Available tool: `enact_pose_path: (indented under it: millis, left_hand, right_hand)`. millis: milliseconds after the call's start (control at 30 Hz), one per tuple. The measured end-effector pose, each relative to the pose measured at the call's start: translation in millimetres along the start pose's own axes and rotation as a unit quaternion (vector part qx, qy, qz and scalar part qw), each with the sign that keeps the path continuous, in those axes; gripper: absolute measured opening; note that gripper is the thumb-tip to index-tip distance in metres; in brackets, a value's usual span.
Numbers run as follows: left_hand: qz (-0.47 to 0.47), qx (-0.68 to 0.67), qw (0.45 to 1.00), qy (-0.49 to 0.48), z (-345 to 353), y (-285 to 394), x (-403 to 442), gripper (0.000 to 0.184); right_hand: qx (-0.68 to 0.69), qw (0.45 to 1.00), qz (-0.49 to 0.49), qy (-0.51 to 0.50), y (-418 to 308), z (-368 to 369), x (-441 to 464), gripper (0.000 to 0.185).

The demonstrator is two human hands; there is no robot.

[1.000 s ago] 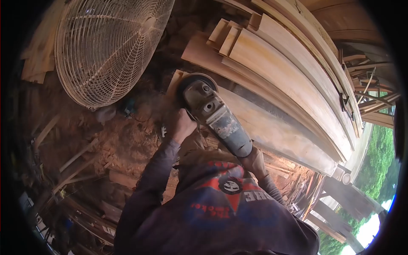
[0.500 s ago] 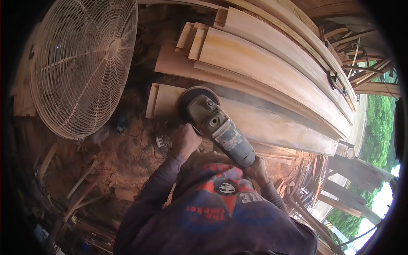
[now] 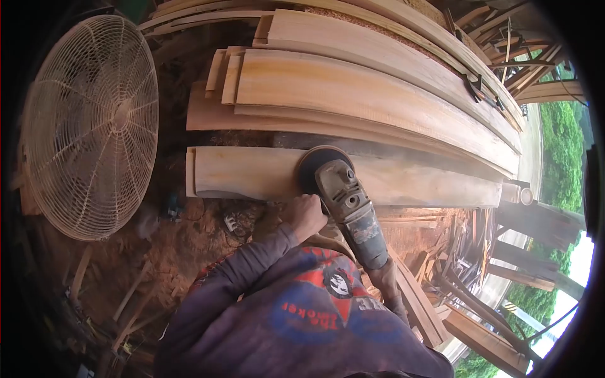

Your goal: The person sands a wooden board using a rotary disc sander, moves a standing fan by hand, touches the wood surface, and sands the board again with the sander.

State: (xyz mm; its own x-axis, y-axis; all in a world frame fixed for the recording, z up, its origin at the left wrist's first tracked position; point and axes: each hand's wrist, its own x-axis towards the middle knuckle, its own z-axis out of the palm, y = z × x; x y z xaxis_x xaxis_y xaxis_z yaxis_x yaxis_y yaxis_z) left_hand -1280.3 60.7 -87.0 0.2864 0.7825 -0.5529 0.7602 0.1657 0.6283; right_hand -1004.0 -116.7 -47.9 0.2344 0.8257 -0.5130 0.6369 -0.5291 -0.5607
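Note:
Both my hands hold an angle grinder fitted with a round sanding disc. My left hand is closed beside the tool's head, at the side handle, which is mostly hidden by the fingers. Around the rear end of the body wraps my right hand, partly hidden by the grinder. The disc lies on the face of a long pale wooden board, left of its middle. Yellowish and whitish patches mark the wood.
Beyond the board lies a stack of long planks, with a dark clamp-like piece on it. A large caged fan stands at left. Sawdust covers the ground, and loose wood strips lie at right.
The grinder has moved right along the board, away from its left end, with both hands still on it. The view has turned, so the fan and planks sit further left.

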Motion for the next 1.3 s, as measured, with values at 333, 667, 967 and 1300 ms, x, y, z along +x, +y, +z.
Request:
enact_pose_path:
  millis: [333,667,967,1300]
  left_hand:
    - [0.125,0.023,0.992,-0.016,75,97,66,0.024]
    - [0.228,0.037,0.972,0.041,122,144,98,0.012]
    - [0.089,-0.013,0.989,0.116,55,1,26,0.013]
    - [-0.109,-0.068,0.973,0.190,-41,-104,-55,0.016]
  right_hand:
    - [-0.010,0.995,0.090,0.050,86,-38,-8,0.041]
    - [-0.008,0.980,0.192,0.050,143,-58,-5,0.035]
    - [-0.097,0.992,0.024,-0.073,42,-13,29,0.034]
    - [-0.200,0.965,-0.106,-0.135,-61,52,71,0.036]
